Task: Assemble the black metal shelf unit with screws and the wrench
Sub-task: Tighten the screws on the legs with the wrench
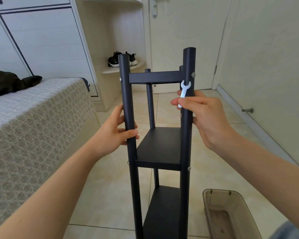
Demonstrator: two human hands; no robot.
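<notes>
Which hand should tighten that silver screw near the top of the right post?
Probably right. The right hand pinches the wrench just below that screw; the left hand grips the left post, steadying the shelf unit.

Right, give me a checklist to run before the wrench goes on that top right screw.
1. Steadying: left hand grips the left front post: ok.
2. Tool: right hand pinches the wrench, open end up: ok.
3. Wrench seated on the top right screw: not ok, it sits below it.
4. Screw already tight: cannot tell.
5. Feet of the shelf unit level: cannot tell, out of view.
</notes>
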